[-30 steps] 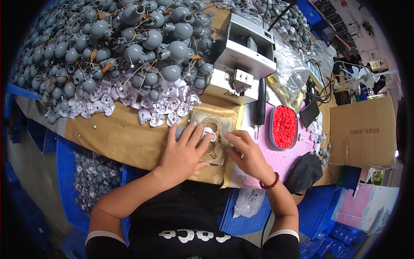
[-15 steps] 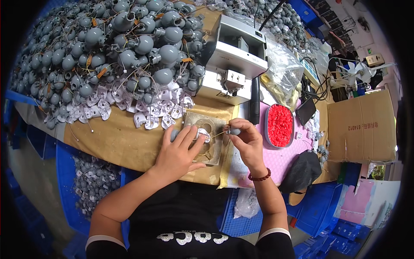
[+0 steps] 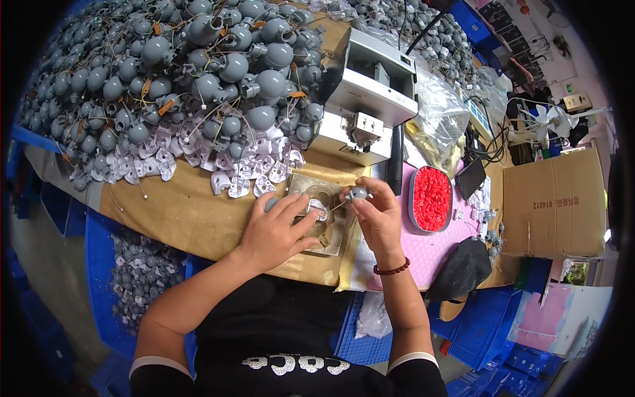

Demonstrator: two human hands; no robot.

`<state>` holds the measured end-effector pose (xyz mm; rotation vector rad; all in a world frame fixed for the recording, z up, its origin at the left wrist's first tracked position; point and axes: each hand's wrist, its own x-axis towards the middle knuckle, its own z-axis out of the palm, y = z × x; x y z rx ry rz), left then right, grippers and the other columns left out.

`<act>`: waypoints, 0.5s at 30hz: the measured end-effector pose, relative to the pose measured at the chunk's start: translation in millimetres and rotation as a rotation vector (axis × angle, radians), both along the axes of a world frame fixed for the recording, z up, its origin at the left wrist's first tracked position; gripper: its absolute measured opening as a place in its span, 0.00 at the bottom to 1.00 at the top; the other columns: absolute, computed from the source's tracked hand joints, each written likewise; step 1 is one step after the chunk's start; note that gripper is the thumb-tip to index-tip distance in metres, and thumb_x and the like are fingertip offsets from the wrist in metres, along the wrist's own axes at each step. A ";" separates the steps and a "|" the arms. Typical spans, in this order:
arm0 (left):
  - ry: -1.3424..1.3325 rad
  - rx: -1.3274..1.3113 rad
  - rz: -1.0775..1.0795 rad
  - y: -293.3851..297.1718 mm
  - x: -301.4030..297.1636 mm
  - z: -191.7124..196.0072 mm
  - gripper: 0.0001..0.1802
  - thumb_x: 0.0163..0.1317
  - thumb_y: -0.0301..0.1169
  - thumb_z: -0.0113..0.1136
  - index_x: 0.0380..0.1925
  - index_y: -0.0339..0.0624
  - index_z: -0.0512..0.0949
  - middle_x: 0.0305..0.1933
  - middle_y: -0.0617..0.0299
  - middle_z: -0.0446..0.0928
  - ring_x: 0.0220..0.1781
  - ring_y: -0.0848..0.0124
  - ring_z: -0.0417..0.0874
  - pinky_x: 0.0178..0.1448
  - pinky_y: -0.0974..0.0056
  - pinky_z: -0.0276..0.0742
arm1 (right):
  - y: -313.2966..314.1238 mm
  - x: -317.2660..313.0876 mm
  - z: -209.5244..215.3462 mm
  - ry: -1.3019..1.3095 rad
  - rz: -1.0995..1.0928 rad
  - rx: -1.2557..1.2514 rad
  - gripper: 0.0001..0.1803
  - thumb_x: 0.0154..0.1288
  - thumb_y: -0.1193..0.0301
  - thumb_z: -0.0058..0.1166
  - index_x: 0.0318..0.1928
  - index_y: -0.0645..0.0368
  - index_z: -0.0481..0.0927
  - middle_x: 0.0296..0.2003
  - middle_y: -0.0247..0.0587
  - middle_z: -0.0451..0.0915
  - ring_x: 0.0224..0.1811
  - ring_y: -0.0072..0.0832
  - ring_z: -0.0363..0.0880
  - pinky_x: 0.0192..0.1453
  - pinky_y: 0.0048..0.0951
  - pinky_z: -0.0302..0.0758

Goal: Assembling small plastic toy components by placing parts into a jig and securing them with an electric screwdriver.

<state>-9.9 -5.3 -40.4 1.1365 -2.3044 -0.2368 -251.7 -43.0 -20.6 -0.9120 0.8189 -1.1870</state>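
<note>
My left hand [image 3: 274, 231] is closed over a white plastic part [image 3: 318, 209], its fingertips pressing it on a square metal fixture plate [image 3: 337, 228] with round recesses. Part of a grey ball [image 3: 270, 204] shows beside the left fingers; whether they grip it too is hidden. Between the thumb and fingers of my right hand [image 3: 378, 221] is a small grey ball-shaped housing [image 3: 358, 193]. From it a thin wire [image 3: 338, 206] runs to the white part. A dark red bead bracelet circles my right wrist.
Grey ball housings [image 3: 231, 67] with wires pile at the far left, white parts [image 3: 241, 173] at their front edge. A white machine [image 3: 374, 79] stands behind the fixture. Right of my hand sit a tray of red pieces [image 3: 431, 198], a black cloth item [image 3: 461, 268] and a cardboard box [image 3: 552, 205].
My right hand has turned slightly, with the small grey housing now facing up more between its fingers. My left hand stays on the white part. The whole view has shifted a little.
</note>
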 end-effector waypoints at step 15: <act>0.055 0.000 -0.045 -9.1 3.1 6.7 0.18 0.60 0.41 0.69 0.46 0.46 0.82 0.58 0.55 0.78 0.64 0.60 0.77 0.66 0.51 0.69 | -12.2 24.6 18.8 1.080 0.146 -0.415 0.27 0.55 0.70 0.75 0.55 0.60 0.80 0.42 0.43 0.80 0.47 0.39 0.77 0.50 0.37 0.77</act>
